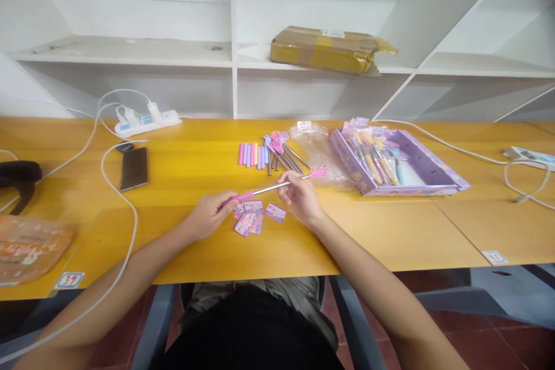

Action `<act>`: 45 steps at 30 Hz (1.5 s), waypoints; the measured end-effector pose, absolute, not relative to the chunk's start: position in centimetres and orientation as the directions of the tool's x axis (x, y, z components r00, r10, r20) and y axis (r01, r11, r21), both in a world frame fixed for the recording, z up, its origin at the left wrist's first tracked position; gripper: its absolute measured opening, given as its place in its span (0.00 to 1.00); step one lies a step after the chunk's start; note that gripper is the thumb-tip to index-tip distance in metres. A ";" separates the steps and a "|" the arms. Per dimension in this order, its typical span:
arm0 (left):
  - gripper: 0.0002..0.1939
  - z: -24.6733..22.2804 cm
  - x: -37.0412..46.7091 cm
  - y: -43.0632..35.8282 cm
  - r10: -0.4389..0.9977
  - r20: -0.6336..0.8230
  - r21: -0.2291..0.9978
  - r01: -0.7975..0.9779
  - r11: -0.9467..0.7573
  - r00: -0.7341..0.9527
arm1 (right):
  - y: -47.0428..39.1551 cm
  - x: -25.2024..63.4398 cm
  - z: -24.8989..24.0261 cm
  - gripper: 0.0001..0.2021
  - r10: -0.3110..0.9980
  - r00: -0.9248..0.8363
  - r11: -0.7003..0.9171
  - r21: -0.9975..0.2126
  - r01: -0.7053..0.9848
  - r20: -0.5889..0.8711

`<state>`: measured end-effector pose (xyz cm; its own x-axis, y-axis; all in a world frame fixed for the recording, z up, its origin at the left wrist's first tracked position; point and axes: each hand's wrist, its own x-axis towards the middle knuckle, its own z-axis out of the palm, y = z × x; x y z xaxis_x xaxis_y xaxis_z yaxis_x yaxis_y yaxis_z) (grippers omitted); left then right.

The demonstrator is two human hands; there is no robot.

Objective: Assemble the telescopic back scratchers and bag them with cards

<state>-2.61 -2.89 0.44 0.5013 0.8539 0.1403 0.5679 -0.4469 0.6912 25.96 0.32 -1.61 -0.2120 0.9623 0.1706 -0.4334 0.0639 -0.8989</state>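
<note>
A metal rod (pixel 269 188) with a pink handle and a pink hand-shaped tip (pixel 318 171) is held slantwise above the table. My left hand (pixel 212 214) is closed round its pink handle. The fingers of my right hand (pixel 299 193) pinch the rod near the tip. Beneath the rod lie several small purple printed cards (pixel 249 222). Behind it, a row of pink, purple, yellow and blue tubes (pixel 251 155) sits beside a pile of metal rods (pixel 291 159) with pink and blue hand-shaped ends.
A purple box (pixel 433 167) holds wrapped items, with clear plastic bags (pixel 321 150) beside it. A phone (pixel 134 168), power strip (pixel 150 122) and white cable (pixel 134 214) lie left. An orange package (pixel 32 248) is at far left. A taped carton (pixel 323 49) rests on the shelf.
</note>
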 end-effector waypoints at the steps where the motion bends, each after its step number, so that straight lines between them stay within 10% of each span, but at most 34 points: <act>1: 0.23 0.3 -2.6 -2.9 0.854 0.140 0.676 0.582 -0.452 0.500 | 0.3 26.0 -1.7 0.16 0.960 -0.215 0.075 -0.903 -0.424 0.180; 21: 0.20 -0.6 -2.3 -3.5 0.900 0.227 0.741 0.534 -0.407 0.372 | 0.7 26.3 -2.3 0.26 0.913 -0.379 0.060 -0.968 -0.243 0.152; 33: 0.20 1.0 -3.0 -2.7 0.909 0.228 0.743 0.541 -0.394 0.350 | 3.8 29.1 -2.0 0.19 0.964 0.139 0.260 -0.922 -0.287 0.228; 39: 0.12 0.6 -4.0 -2.5 0.860 0.436 0.614 0.611 -0.500 0.266 | 3.0 28.8 -2.6 0.27 0.953 0.113 0.285 -0.959 -0.016 0.281; 45: 0.10 0.5 -4.9 -1.9 0.756 0.654 0.732 0.258 -0.630 -0.010 | 1.9 27.7 -2.7 0.26 0.966 -0.067 0.246 -0.969 -0.029 0.248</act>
